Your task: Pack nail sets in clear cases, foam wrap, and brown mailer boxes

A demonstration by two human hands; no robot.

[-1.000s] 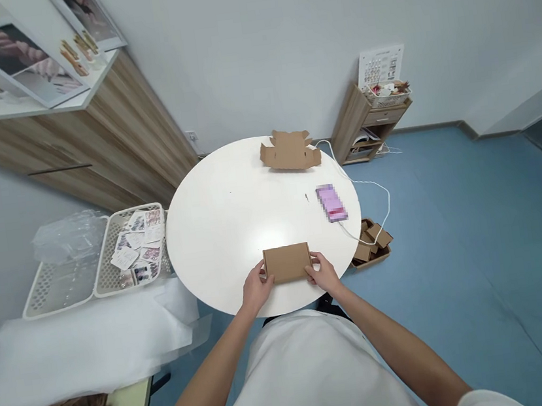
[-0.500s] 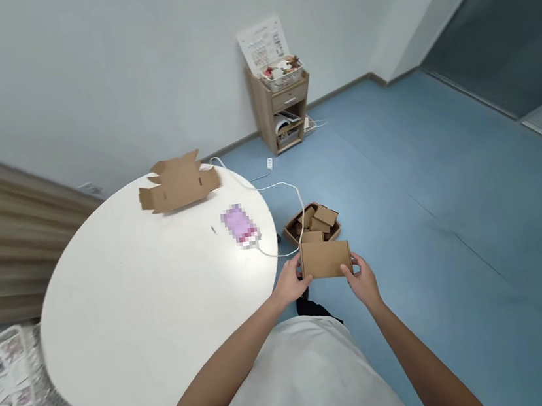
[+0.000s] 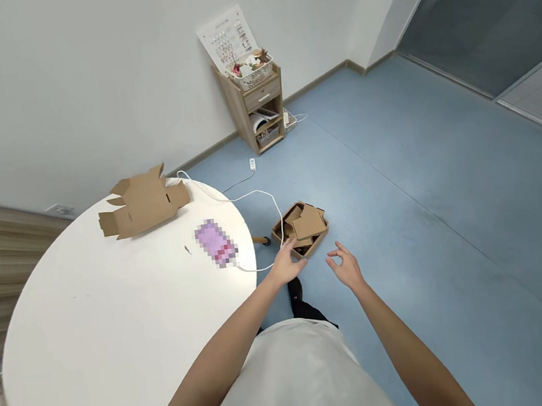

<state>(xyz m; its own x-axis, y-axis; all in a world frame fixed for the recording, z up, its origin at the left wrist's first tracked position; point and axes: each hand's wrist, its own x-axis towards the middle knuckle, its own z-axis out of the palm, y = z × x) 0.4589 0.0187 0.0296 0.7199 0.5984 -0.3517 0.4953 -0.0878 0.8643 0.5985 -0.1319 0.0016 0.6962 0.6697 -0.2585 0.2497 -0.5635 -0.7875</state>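
My left hand (image 3: 286, 266) is open and empty, in front of a cardboard carton (image 3: 318, 242) on the floor; its fingertips overlap the carton's near left side in view. To the right, my right hand (image 3: 347, 268) is also empty, its fingers apart and slightly curled. Inside the carton lie several small brown cardboard boxes, with one closed box (image 3: 309, 224) on top. An unfolded cardboard box (image 3: 145, 204) lies on the far part of the white round table (image 3: 120, 340).
A blurred-out purple phone-shaped item (image 3: 215, 241) rests on the table with a white cable (image 3: 255, 194) running over the edge. One small dark object (image 3: 187, 249) lies nearby. Against the wall stands a wooden cabinet (image 3: 235, 112) bearing a basket (image 3: 255, 73).
Both hands have let go of the closed cardboard box and moved apart slightly. A box now lies on top of the pile in the carton. The view has shifted to the right.
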